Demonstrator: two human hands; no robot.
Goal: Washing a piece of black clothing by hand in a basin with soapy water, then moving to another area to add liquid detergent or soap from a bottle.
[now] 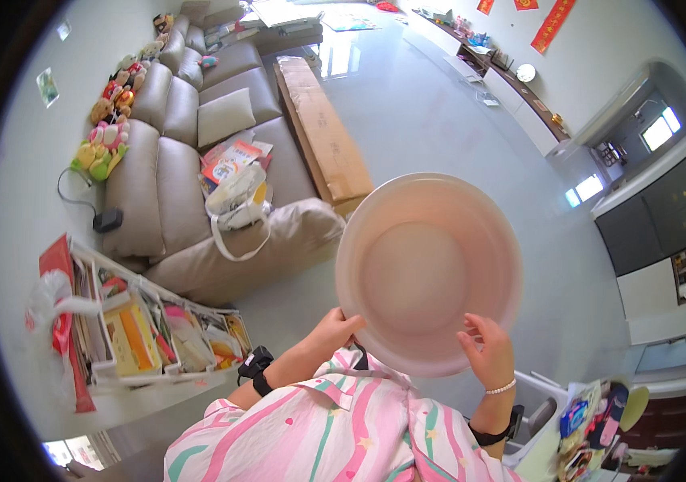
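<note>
A large pale pink plastic basin (418,274) is held up before my body, its inside facing me, with nothing seen in it. My left hand (337,330) grips the rim at the lower left, thumb on top; its other fingers are partly hidden. At the lower right of the basin, my right hand (484,346) is raised over the inner wall near the rim, fingers bent and apart, holding nothing. Whether it touches the basin cannot be told. A beaded bracelet (501,387) circles the right wrist.
Ahead on the left stands a grey sofa (186,199) with papers, a bag and plush toys. Beside it lies a long cardboard box (325,126). Storage bins (150,337) are at the left, a cluttered table (578,434) at the lower right, and a low cabinet (523,114) along the far wall.
</note>
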